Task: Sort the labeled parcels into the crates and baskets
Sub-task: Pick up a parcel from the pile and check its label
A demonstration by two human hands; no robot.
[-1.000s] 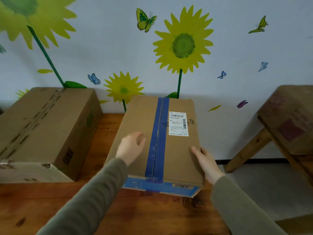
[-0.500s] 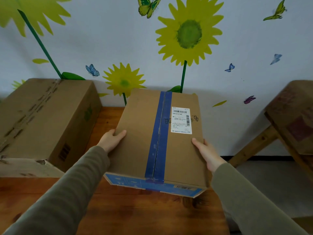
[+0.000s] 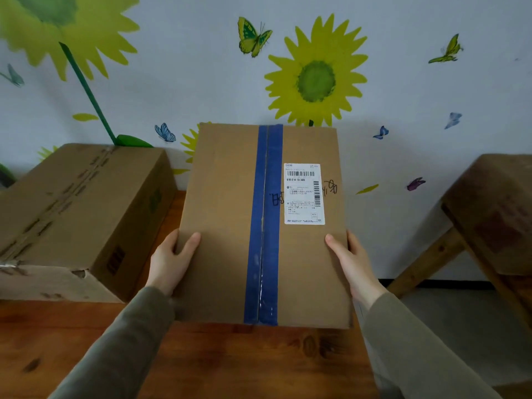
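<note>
A brown cardboard parcel (image 3: 227,226) with a blue tape strip down its middle and a white shipping label (image 3: 303,194) is held up above the wooden table (image 3: 201,361), its top face tilted toward me. My left hand (image 3: 171,263) grips its left edge, thumb on the top face. My right hand (image 3: 352,263) grips the right edge the same way. Handwritten marks flank the label.
A larger taped cardboard box (image 3: 74,214) lies on the table at the left. At the right, another worn box (image 3: 495,208) sits on a wooden stand with slanted legs (image 3: 423,263). A wall with sunflower and butterfly decals is close behind. Grey floor shows at right.
The parcel has been lifted off the table and tilted toward me. My left hand moved from the top face to the left edge and now grips it.
</note>
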